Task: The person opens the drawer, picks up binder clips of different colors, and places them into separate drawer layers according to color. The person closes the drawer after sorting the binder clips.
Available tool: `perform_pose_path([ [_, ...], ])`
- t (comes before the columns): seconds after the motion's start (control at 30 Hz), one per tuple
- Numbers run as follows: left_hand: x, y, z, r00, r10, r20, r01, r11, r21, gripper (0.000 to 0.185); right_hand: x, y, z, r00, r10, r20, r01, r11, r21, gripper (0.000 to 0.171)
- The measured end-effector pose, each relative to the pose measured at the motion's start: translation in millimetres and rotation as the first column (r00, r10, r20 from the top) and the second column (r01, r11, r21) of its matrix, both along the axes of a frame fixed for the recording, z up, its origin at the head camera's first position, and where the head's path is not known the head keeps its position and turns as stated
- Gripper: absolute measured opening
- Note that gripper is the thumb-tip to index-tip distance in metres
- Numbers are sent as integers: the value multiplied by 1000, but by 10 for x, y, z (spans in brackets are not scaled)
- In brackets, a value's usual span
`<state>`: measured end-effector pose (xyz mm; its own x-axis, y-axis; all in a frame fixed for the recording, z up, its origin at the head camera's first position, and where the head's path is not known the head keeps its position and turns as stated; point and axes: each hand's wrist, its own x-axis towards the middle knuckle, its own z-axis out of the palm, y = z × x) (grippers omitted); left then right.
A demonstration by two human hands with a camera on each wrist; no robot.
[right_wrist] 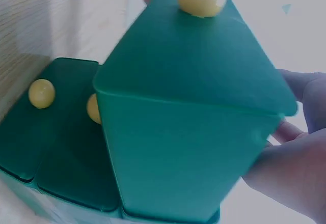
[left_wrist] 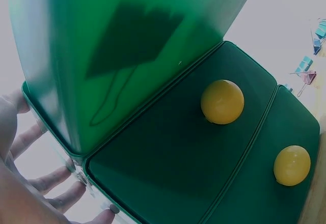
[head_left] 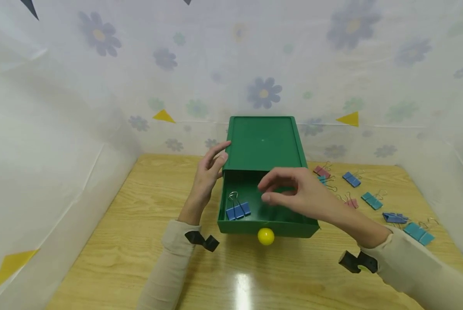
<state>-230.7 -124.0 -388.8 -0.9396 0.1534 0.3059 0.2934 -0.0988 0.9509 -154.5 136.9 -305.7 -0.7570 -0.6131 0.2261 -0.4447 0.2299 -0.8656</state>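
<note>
Green plastic drawer box point(head_left: 264, 142) stands at the middle of the wooden table point(head_left: 138, 224), its top drawer point(head_left: 268, 226) with a round yellow knob point(head_left: 266, 236) pulled out toward six o'clock and holding a blue binder clip point(head_left: 237, 209) in its nine o'clock corner. The left hand point(head_left: 210, 172) rests relaxed, straight fingers against the box's nine o'clock side, while the right hand point(head_left: 293, 191) hovers over the drawer, fingers loosely curled and grasping nothing. More loose binder clips point(head_left: 371, 200) lie scattered at three o'clock.
</note>
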Motion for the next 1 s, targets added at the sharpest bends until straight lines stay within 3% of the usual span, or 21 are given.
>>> perform_pose_path([
  [0.5,-4,-19,-12,1000,3,-18,-3,1000,-1,42,279,405,80,974,-221,-45,214,969,-125,24],
  [0.73,-7,-19,-16,1000,-8,-24,8,1000,-2,42,333,619,-4,965,-262,-4,250,925,-286,25],
  [1.0,-10,-13,-20,1000,-9,-23,9,1000,-12,43,344,866,-152,943,-332,14,310,864,-397,28],
])
